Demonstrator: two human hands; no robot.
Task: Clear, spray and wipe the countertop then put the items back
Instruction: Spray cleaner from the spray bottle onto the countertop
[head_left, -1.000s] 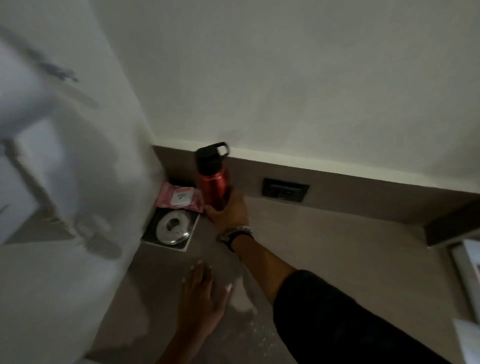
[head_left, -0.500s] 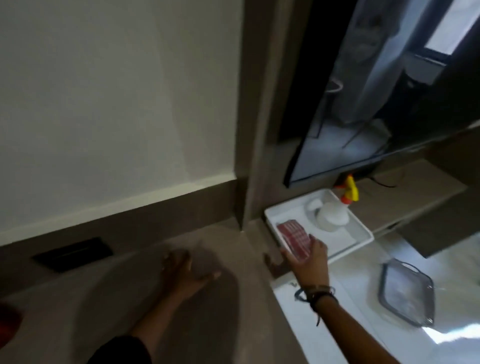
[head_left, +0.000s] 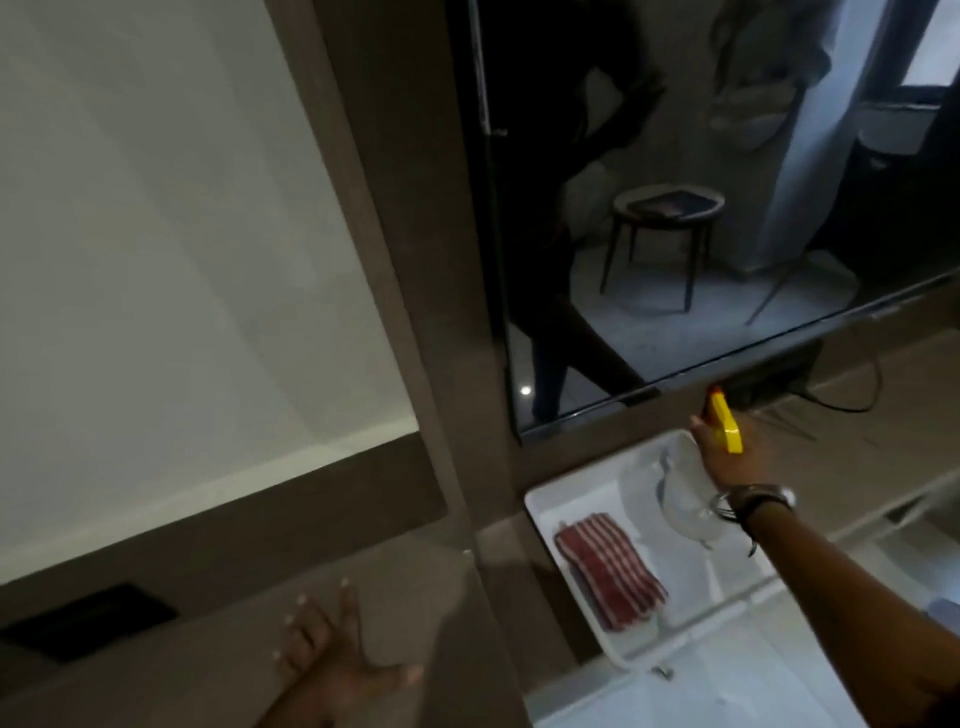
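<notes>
My right hand (head_left: 724, 457) reaches to the back of a white tray (head_left: 550, 499) and is closed around the neck of a clear spray bottle (head_left: 685, 499) with a yellow trigger head (head_left: 724, 423). A red-and-white striped cloth (head_left: 610, 569) lies folded in the tray's near half. Flat on the brown countertop (head_left: 182, 660), at the lower left, rests my left hand (head_left: 332, 660), fingers spread and holding nothing.
A brown vertical post (head_left: 415, 260) separates the countertop from the tray's side. A dark wall-mounted screen (head_left: 675, 208) hangs above the tray, with a cable (head_left: 852, 405) under it. A black socket plate (head_left: 88, 618) sits in the backsplash. The white wall (head_left: 156, 260) fills the left.
The view swung right, away from the red bottle. My right hand left the striped cloth in the tray and moved back onto the spray bottle. My left hand stays flat on the countertop.
</notes>
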